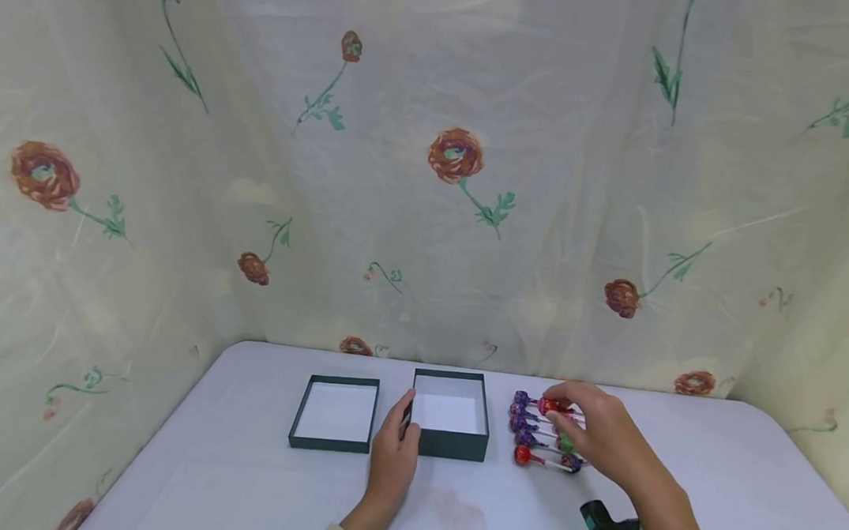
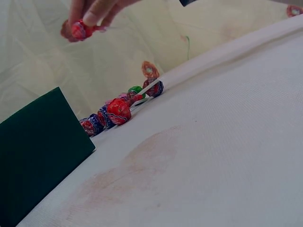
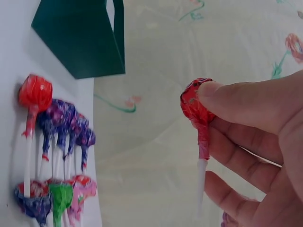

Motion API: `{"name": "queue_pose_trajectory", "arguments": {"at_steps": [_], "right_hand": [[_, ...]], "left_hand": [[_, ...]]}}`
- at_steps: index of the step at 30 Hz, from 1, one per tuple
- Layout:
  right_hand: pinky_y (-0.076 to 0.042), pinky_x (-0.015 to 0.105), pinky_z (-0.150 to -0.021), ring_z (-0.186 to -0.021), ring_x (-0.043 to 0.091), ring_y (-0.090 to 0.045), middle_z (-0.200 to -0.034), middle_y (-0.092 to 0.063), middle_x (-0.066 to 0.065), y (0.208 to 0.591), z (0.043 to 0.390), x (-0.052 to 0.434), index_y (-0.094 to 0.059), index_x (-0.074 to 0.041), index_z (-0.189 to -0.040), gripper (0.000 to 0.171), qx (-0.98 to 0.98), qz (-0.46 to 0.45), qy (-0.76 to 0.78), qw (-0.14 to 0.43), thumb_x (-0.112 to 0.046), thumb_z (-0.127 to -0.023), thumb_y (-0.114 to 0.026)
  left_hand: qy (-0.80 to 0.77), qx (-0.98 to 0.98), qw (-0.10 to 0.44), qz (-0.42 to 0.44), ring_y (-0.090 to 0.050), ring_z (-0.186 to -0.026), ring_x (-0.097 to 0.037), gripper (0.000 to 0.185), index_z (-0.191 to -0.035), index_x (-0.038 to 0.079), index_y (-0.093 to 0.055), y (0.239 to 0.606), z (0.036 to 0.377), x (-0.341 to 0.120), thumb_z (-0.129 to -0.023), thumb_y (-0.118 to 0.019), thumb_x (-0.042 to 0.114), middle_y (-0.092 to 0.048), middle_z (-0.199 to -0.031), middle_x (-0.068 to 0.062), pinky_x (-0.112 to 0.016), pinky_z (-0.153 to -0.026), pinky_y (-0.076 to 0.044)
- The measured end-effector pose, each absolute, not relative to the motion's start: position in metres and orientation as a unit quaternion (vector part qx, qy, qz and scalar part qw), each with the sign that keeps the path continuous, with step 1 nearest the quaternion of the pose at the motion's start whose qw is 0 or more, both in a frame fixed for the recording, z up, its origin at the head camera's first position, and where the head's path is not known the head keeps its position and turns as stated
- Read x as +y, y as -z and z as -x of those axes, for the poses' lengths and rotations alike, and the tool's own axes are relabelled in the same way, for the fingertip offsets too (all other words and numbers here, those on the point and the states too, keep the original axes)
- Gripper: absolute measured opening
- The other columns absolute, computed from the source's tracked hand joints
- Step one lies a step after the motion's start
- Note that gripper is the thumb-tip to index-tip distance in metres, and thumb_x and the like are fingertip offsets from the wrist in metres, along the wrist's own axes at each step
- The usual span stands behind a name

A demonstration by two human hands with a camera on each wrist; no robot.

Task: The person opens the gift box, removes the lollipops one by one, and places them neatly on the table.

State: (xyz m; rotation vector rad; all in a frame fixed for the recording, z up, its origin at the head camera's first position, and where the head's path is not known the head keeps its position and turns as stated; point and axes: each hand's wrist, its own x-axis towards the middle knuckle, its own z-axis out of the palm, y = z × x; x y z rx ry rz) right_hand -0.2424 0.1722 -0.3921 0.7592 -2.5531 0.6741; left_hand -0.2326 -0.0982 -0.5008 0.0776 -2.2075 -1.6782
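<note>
My right hand (image 1: pixel 595 430) pinches a red-wrapped lollipop (image 3: pixel 196 106) by its head between thumb and fingertips, raised above the other lollipops, its white stick hanging down in the right wrist view. Beneath lie several wrapped lollipops in a cluster: a red one (image 1: pixel 522 456) nearest, purple-blue ones (image 1: pixel 524 438) behind, plus a green one (image 3: pixel 60 196) and a pink one (image 3: pixel 83 191). My left hand (image 1: pixel 393 453) holds the dark green box (image 1: pixel 452 446) at its left side, thumb near the front corner; a dark strip shows between thumb and forefinger. Inside, the box is white.
Left of the box lies a shallow lid (image 1: pixel 330 444) with a dark green rim and white inside. All stand on a white-covered table (image 1: pixel 244 478). A flowered curtain (image 1: pixel 540 223) hangs behind and on both sides. A reddish stain (image 2: pixel 128 165) marks the cloth before the box.
</note>
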Motion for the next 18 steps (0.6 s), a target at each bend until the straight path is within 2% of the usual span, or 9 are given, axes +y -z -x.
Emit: {"name": "queue_pose_trajectory", "arguments": {"at_steps": [7,13,18], "right_hand": [[-0.055,0.047,-0.084,-0.089,0.019,-0.065,-0.097,-0.07,0.001,0.395,0.242,0.186,-0.07,-0.008,-0.103,0.023,-0.927,-0.244,-0.251,0.135,-0.006,-0.08,-0.075],[-0.055,0.049,-0.083,-0.089,0.02,-0.065,-0.103,-0.07,0.007,0.399,0.244,0.198,-0.07,-0.003,-0.11,0.03,-0.941,-0.223,-0.245,0.073,-0.007,-0.081,-0.075],[-0.055,0.047,-0.081,-0.088,0.018,-0.064,-0.099,-0.07,0.003,0.404,0.246,0.205,-0.073,-0.007,-0.107,0.026,-0.947,-0.219,-0.233,0.029,-0.008,-0.081,-0.075]], "left_hand": [[0.59,-0.786,0.184,-0.028,-0.039,-0.136,-0.02,0.049,-0.144,0.017,-0.045,0.497,0.231,-0.098,-0.095,-0.046,0.009,-0.043,-0.148,-0.003,-0.045,-0.107,-0.038],[0.591,-0.787,0.176,-0.036,-0.039,-0.136,-0.019,0.049,-0.145,0.018,-0.044,0.497,0.232,-0.097,-0.096,-0.046,0.01,-0.042,-0.149,-0.002,-0.045,-0.107,-0.038],[0.596,-0.784,0.171,-0.038,-0.038,-0.136,-0.019,0.049,-0.145,0.019,-0.044,0.499,0.231,-0.096,-0.096,-0.046,0.011,-0.041,-0.15,-0.002,-0.046,-0.107,-0.038]]}}
